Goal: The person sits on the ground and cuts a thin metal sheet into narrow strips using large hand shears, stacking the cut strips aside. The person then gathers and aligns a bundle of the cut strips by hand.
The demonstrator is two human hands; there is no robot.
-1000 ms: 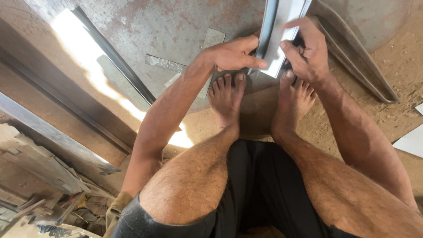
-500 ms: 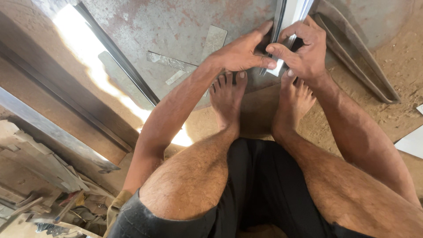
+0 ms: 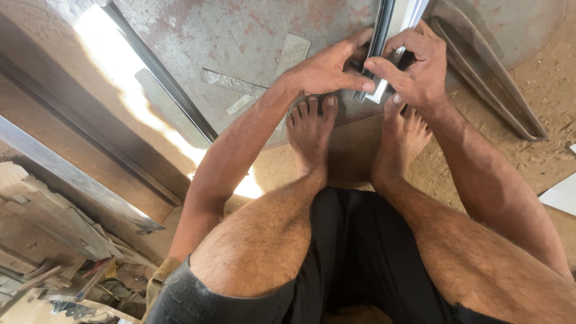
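Observation:
I squat barefoot on a rusty grey metal sheet (image 3: 240,42) laid on the ground. A long grey-and-white metal channel strip (image 3: 384,30) runs from between my feet away to the top edge of the view. My left hand (image 3: 327,69) grips the near end of the strip from the left, fingers wrapped over it. From the right, my right hand (image 3: 417,66) clasps the same end, thumb and fingers pinched on its edge. My toes (image 3: 312,108) rest just below both hands.
Flat metal offcuts (image 3: 231,81) lie on the sheet to the left of my hands. A long dark metal bar (image 3: 162,78) runs diagonally at left. Bent metal strips (image 3: 498,90) lie on sandy ground at right. Scrap wood and tools (image 3: 72,264) are piled at lower left.
Both hands have closed in tighter around the near end of the strip, the left hand sliding right onto it. The strip has shifted slightly right and stands more upright in view.

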